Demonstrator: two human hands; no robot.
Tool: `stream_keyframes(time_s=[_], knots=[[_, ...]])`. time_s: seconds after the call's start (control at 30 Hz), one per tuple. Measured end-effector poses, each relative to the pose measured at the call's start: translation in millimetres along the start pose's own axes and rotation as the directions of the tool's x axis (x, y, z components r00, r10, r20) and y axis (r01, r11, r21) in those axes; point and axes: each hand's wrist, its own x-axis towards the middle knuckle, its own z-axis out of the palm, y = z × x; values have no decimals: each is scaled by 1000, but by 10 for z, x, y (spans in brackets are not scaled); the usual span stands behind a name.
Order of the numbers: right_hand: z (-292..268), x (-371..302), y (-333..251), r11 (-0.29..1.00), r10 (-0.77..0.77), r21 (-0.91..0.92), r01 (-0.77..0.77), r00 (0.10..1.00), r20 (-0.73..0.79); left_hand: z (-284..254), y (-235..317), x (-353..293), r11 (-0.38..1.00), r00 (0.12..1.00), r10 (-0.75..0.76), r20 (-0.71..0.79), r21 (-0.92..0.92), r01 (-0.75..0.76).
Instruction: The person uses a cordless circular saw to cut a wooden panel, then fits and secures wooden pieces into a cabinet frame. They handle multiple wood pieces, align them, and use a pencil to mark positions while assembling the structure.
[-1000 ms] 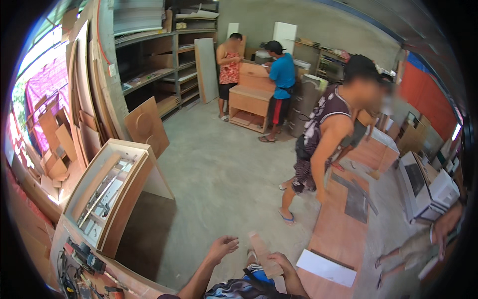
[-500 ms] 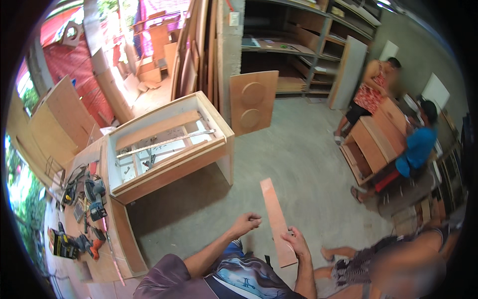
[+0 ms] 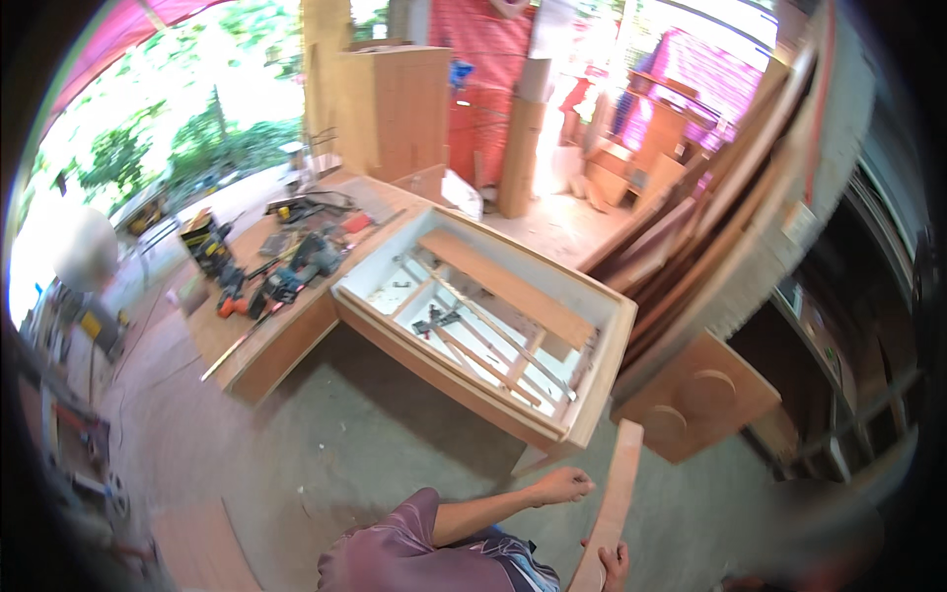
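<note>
My right hand (image 3: 614, 565) grips a long, narrow strip of light brown wood (image 3: 620, 479) near its lower end, and the strip stands out ahead of me at a slant. Just left of the strip, apart from it, is my left hand (image 3: 564, 487) with its fingers curled closed. Whatever it may hold is too small to make out. Beyond both hands stands a wooden cabinet frame (image 3: 444, 383) with a white inside, where a loose board (image 3: 503, 281), thin strips and small metal parts lie.
On the wooden side top left of the frame lie a cordless power tool (image 3: 283, 285), an orange-and-black drill (image 3: 234, 306) and a black-and-yellow box (image 3: 204, 244). Tall boards (image 3: 710, 217) lean at right, beside a panel with two discs (image 3: 695, 400).
My view has swung left, so the people and shelves on the right have mostly left the picture. The wood strip remains in my right hand, and my left hand is still curled beside it.
</note>
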Motion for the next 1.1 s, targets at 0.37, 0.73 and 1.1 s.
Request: stream_keyframes(time_s=[0.37, 0.73, 1.1], knots=[[-1362, 2720, -913, 992, -70, 104, 65, 996, 48, -150, 297, 1514, 988, 716, 146, -683, 141, -66], [-2314, 5490, -2310, 987, -49, -128, 95, 944, 326, 302, 1006, 2749, 932, 495, -107, -862, -260, -253], [-1318, 7495, -2855, 990, 69, -139, 21, 785, 615, -785, 1602, 3785, 967, 257, -56, -965, -116, -228]])
